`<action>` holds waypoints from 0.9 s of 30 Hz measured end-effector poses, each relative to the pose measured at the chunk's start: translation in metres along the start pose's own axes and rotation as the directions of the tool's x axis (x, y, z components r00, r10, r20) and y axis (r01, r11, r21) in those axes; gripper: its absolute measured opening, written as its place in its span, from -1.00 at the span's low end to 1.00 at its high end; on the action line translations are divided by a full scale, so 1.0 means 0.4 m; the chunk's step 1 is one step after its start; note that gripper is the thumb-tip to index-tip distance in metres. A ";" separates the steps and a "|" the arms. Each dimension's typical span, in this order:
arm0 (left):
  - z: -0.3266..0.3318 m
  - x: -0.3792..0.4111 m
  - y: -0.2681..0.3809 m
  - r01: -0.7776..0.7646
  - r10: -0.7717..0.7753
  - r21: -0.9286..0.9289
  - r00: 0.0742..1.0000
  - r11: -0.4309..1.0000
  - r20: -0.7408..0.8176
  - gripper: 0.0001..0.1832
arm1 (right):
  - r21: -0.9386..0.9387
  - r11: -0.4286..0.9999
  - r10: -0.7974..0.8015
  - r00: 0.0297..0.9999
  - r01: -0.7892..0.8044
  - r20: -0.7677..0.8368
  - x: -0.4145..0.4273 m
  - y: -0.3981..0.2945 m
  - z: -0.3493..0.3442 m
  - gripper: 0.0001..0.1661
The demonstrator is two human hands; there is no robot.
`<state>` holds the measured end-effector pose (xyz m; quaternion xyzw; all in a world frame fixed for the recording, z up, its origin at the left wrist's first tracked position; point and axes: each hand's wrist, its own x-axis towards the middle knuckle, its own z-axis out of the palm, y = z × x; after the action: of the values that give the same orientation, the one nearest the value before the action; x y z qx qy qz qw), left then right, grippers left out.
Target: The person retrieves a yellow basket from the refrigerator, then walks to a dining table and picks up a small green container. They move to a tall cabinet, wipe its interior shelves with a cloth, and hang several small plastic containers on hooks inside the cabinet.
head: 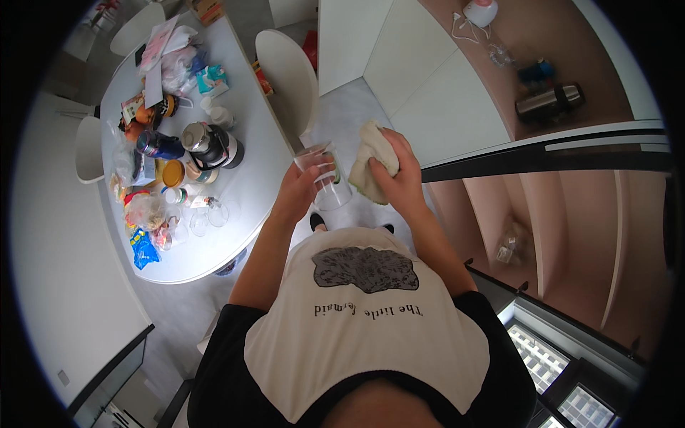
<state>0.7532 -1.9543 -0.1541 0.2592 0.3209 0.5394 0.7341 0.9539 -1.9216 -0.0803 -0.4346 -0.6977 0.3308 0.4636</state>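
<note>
A clear, straight-sided cup (333,191) is gripped in my left hand (299,192), held in the air just off the table's edge. The fingers show through its transparent wall. My right hand (398,174) clasps a bunched cream cloth (365,160) with a greenish border. Cup and cloth are close together, with a narrow gap between them. Below both lies the grey floor (342,109).
On my left a white oval table (241,187) carries a large thermos (200,140), jars, several clear glasses (217,214) and bags. A white chair (289,75) stands beside it. To my right, open cabinet shelves (551,224) hold a steel flask (551,102).
</note>
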 end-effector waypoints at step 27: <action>0.110 0.028 0.026 0.045 -0.052 0.110 0.997 0.993 0.065 -0.46 | 0.077 0.997 0.012 0.990 -0.023 0.140 0.065 -0.041 0.023 -0.58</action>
<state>0.7824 -1.9421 -0.1197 0.3090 0.3308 0.4940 0.7423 0.9354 -1.9049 -0.0601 -0.3981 -0.7111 0.3914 0.4273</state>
